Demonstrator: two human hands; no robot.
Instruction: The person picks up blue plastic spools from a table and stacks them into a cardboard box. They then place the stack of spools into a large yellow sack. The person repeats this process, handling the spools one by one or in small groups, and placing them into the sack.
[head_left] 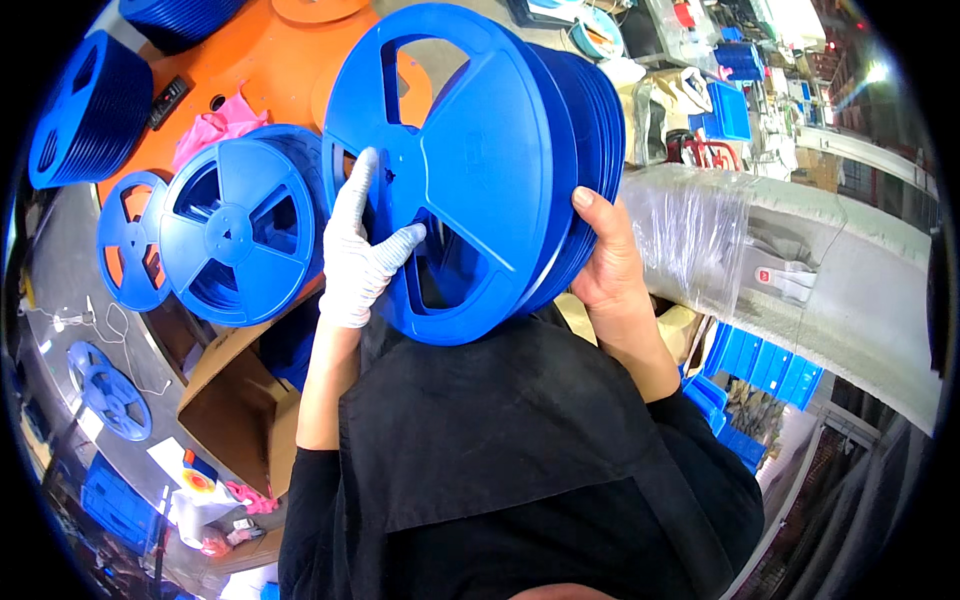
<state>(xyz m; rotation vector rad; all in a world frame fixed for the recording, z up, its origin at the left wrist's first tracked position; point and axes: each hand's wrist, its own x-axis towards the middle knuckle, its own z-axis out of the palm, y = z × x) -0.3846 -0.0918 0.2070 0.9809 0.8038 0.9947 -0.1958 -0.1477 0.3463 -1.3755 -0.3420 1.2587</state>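
Upright in front of my chest is a stack of blue plastic reels (pixel 485 140), its spoked front disc turned toward the left. My left hand (pixel 357 265), in a white glove, grips that disc near its lower left, with thumb and a finger lying on the face beside the cut-out openings. The bare right hand (pixel 610 262) is closed round the stack's right side, thumb on the rims; its other fingers are hidden behind. Just left of the gloved hand stands another group of blue reels (pixel 255 190).
An orange table (pixel 270 60) bears more blue reel discs (pixel 95 110), a pink cloth (pixel 222 125) and a black remote-like device (pixel 168 103). An open cardboard box (pixel 235 400) stands below left. On the right are a grey, plastic-wrapped beam (pixel 830 250) and blue bins (pixel 765 365).
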